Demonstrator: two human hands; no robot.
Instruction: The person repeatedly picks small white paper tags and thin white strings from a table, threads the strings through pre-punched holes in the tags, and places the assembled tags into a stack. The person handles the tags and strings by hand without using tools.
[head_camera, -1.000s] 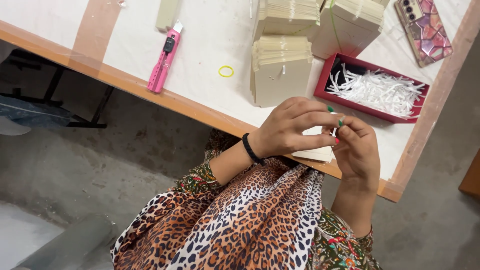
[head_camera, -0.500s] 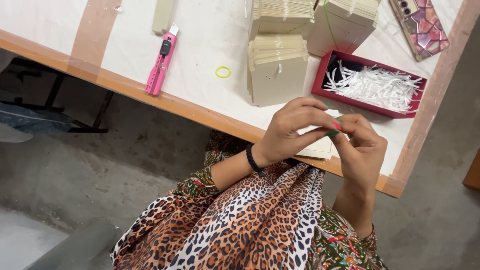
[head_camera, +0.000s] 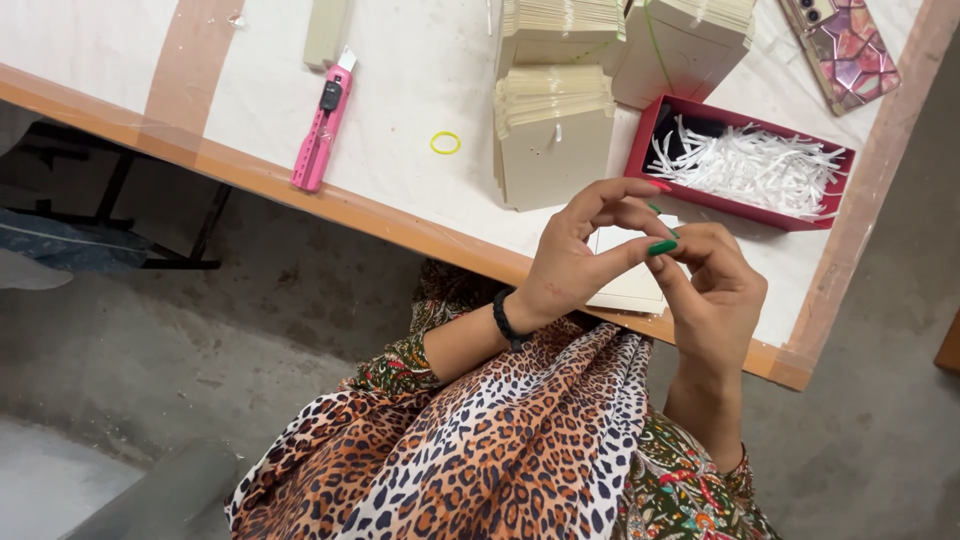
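Two hands meet at centre right of the frame, fingertips pinched together over the table (head_camera: 400, 215) edge; what they pinch is too small to tell. The left hand (head_camera: 585, 262) wears a dark wristband; the right hand (head_camera: 712, 300) closes toward it from below. Compared with half a second ago, the left fingers are raised more. Just behind them lies a white card (head_camera: 630, 285). Farther up sit a card stack (head_camera: 553, 150), a red tray (head_camera: 745, 160) of white strips, a yellow band (head_camera: 445, 142) and a pink cutter (head_camera: 320, 130).
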